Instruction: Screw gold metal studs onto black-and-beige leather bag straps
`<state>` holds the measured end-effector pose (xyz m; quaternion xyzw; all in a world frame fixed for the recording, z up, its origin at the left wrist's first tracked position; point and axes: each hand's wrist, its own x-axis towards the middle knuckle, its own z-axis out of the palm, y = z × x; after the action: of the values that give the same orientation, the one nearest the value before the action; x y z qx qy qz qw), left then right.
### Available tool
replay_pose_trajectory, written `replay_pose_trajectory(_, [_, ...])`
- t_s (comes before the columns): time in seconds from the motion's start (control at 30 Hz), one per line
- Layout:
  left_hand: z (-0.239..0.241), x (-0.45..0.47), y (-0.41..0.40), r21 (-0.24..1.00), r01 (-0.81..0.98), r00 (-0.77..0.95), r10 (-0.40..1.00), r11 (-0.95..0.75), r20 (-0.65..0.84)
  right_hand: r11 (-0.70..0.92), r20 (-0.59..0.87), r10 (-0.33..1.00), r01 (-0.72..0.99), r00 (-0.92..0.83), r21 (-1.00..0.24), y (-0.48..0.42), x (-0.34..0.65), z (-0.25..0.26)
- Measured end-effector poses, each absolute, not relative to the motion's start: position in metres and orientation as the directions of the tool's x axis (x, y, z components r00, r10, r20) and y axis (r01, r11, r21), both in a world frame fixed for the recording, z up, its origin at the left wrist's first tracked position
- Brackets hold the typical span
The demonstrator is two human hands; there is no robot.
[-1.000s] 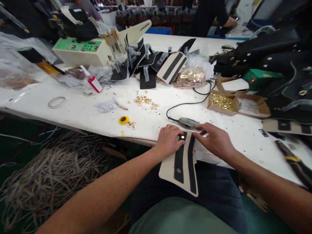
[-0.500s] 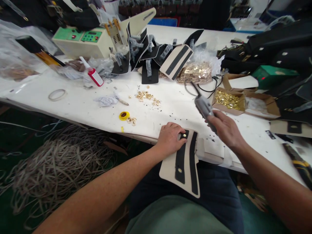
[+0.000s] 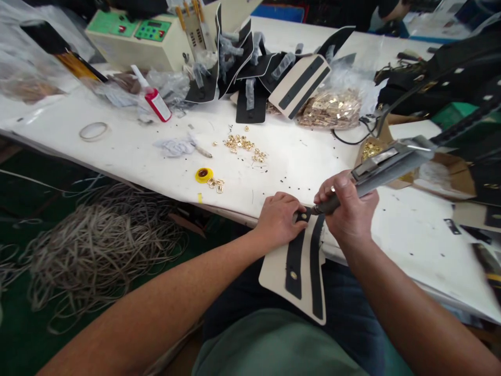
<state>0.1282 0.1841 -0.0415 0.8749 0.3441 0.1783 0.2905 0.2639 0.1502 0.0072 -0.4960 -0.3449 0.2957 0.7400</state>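
A beige panel with two black strips (image 3: 276, 269) lies over the table's front edge and my lap. My left hand (image 3: 277, 222) is closed on its far edge, thumb on top. Beside that thumb is a gold fitting (image 3: 304, 216) on the black strip; another gold fitting (image 3: 293, 275) is nearer me. In my right hand (image 3: 350, 214) is a grey inline electric screwdriver (image 3: 391, 162), slanting down to the left. Its tip is at the strip close to the far fitting; whether it touches cannot be made out.
Loose gold fittings (image 3: 238, 142), a yellow ring-shaped holder (image 3: 203, 175) and a red bottle (image 3: 158, 104) are on the white table (image 3: 156, 175). Behind stand black panels (image 3: 250, 109) and a bag of metal parts (image 3: 332, 109). Cardboard boxes (image 3: 450, 172) sit right. Tangled cords (image 3: 105, 256) lie below left.
My right hand has brought the screwdriver down and left, from above the table to the panel's far edge, tip now by the gold fitting. My left hand stays on the panel.
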Motion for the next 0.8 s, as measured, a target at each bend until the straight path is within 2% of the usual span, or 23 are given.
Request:
replay_pose_trajectory(0.33, [-0.042, 0.128, 0.184, 0.621, 0.510, 0.701, 0.706, -0.595, 0.101, 0.305, 0.236, 0.789, -0.029, 0.567, -0.952, 0.152, 0.262, -0.003])
replay_pose_trajectory(0.6, [-0.039, 0.130, 0.184, 0.608, 0.537, 0.703, 0.708, -0.585, 0.060, 0.274, 0.294, 0.781, 0.121, 0.551, -0.954, 0.151, 0.262, -0.008])
replay_pose_trajectory(0.8, [-0.039, 0.131, 0.184, 0.598, 0.545, 0.706, 0.707, -0.587, 0.051, 0.266, 0.298, 0.812, 0.136, 0.501, -0.954, 0.147, 0.263, -0.010])
